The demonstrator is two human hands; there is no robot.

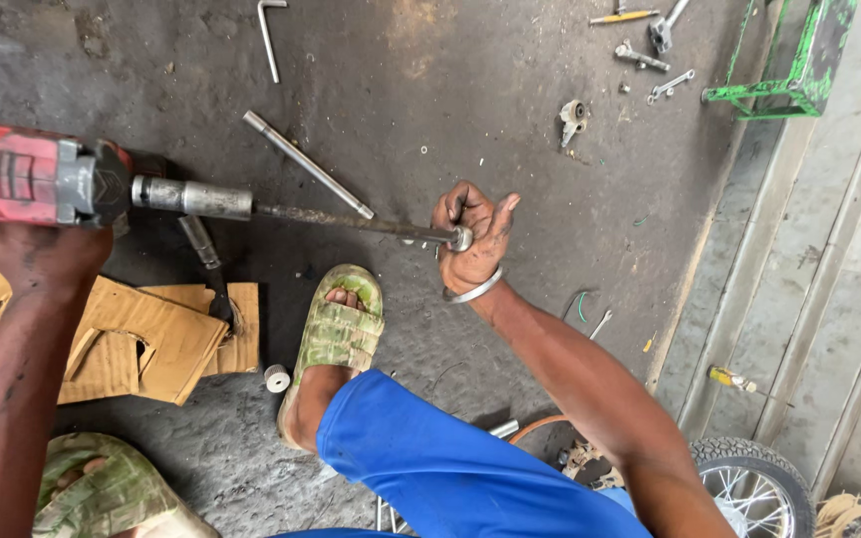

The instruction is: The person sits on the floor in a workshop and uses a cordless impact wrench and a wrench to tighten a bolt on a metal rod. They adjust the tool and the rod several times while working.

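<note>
Far left, the left hand (37,261) is wrapped under a red power tool (37,181), fingers closed around its grip, though the grip itself is mostly hidden behind the body of the tool. Out of the tool's nose comes a silver adapter and then a long dark extension bar (336,219) running level to the right, above the concrete floor (510,90). Under the tool there are torn cardboard pieces (151,339) lying flat, with a small white roller (277,378) just beside them. A loose steel rod (306,164) lies on the floor at a slant just above the bar, and an allen key (269,35) sits up near the top edge. Middle of the shot, a foot in a green camo sandal (336,334) is planted just below the bar. The right hand (472,244) has its fingers curled shut around the far end of the bar, where a socket (461,238) sticks out of the fist. Top right, a few wrenches (650,55) are scattered near a green metal stand (789,60), and a spoked wheel (754,488) pokes in at bottom right.
</note>
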